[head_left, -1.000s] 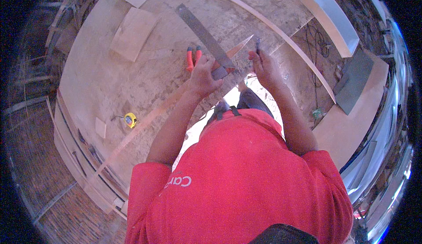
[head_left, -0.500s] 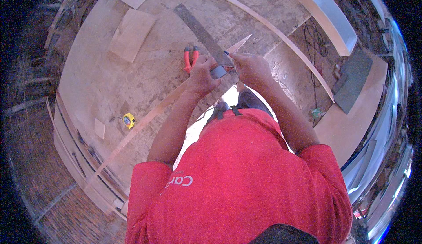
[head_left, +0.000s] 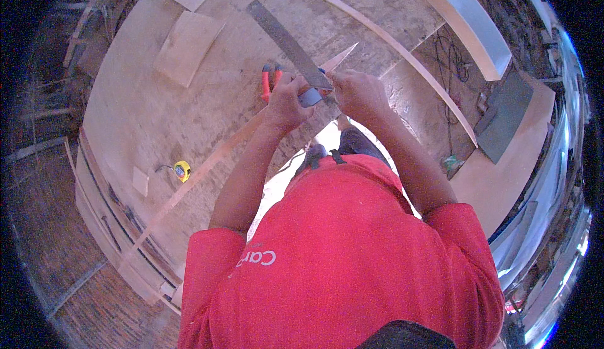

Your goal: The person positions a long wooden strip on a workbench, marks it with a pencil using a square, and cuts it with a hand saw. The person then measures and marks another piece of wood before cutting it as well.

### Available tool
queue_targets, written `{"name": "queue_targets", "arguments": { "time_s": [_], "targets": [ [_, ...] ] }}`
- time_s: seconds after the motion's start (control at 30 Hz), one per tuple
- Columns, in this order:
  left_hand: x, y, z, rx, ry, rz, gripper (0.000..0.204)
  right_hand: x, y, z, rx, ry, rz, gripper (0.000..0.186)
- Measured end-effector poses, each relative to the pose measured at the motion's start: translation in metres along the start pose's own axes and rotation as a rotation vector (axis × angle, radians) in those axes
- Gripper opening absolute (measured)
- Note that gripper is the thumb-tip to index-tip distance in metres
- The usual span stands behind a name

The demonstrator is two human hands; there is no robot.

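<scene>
Grey metal long-bladed square (head_left: 288, 44) in the curled left hand (head_left: 289, 105); closed right hand (head_left: 361, 95) pinching a slim blue-tipped pen (head_left: 322, 70).

Matt metal try square (head_left: 287, 42)

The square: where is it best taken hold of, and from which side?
Probably by its short, blocky stock, from the left, where the left hand already has it. That end is compact enough to pinch, and a grip there leaves the long, flat blade bare. The right hand crowds the other side, so coming from the right looks awkward.
</scene>
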State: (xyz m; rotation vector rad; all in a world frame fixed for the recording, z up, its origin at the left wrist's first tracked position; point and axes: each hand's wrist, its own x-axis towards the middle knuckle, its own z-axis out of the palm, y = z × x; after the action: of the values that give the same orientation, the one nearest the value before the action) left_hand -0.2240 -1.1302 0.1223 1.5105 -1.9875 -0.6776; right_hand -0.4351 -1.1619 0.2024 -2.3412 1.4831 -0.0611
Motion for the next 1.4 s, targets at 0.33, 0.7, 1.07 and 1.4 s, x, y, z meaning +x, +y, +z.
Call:
{"name": "queue_targets", "arguments": {
  "time_s": [0.33,0.7,1.07,1.4],
  "targets": [
    [0.005,-0.001,0.001,0.089,-0.102,-0.087,0.067,-0.011,0.055,0.084,1.205,-0.162,0.442,0.036],
    [-0.001,-0.05,-0.003,0.053,0.094,-0.28,0.057,0.067,0.145,0.054,1.38,0.073,0.255,0.03],
    [-0.04,-0.055,-0.018,0.254,0.173,-0.375,0.037,0.267,0.283,0.039,0.027,0.082,0.031,0.061],
    [-0.051,0.018,-0.041,0.311,0.36,-0.469,0.035,0.243,0.024,0.12,-0.012,-0.168,-1.178,0.068]
  ]
}}
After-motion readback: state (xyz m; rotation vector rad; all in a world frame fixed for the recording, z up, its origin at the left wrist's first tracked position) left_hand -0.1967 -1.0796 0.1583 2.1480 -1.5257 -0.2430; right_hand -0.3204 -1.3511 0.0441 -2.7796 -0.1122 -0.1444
